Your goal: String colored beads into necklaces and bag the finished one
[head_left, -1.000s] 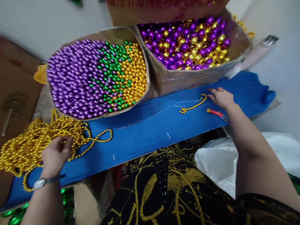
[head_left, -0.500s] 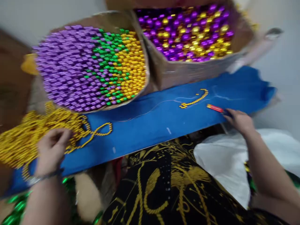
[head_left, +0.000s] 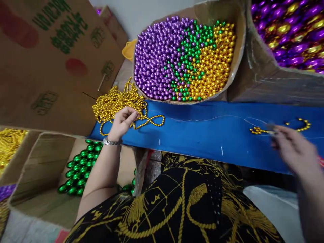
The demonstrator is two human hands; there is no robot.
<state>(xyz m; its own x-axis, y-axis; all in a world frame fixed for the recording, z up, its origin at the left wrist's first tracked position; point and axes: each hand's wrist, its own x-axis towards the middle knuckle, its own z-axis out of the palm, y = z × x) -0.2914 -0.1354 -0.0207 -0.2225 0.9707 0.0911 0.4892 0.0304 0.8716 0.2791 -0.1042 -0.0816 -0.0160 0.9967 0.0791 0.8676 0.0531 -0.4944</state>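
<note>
Strands (head_left: 118,101) lie beside left grip (head_left: 137,115), pinched together; right grip (head_left: 274,134) too blurred to tell.

Work surface: long and narrow, covered with blue cloth (head_left: 187,138).
Left end: heap of gold bead strands (head_left: 116,103); one loop trails right.
Center: thin thread (head_left: 212,118), slack, running rightward.
Right end: gold bead cluster (head_left: 256,130); curved bead row (head_left: 306,125) farther right.
Front edge: short white marks (head_left: 222,151).
</note>
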